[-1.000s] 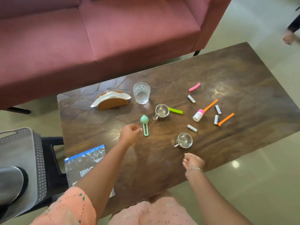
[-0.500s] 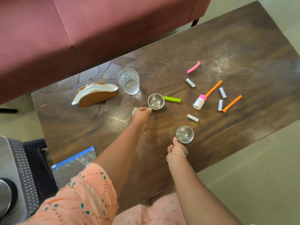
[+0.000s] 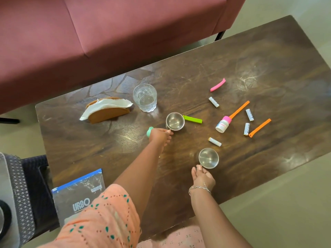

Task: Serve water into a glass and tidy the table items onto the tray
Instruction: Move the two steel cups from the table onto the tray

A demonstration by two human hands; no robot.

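Far steel cup (image 3: 175,121) stands mid-table, just up-right of my left hand (image 3: 160,136), whose fingertips pinch it at the handle side. Near steel cup (image 3: 208,158) sits likewise up-right of my right hand (image 3: 203,177), pinched at its handle. Tray (image 3: 19,185) lies beyond the table's left end, nearer my left hand. Judgement: lift before swinging left. Green clip (image 3: 192,119) lies just beside the first cup and a battery (image 3: 214,141) near the second.
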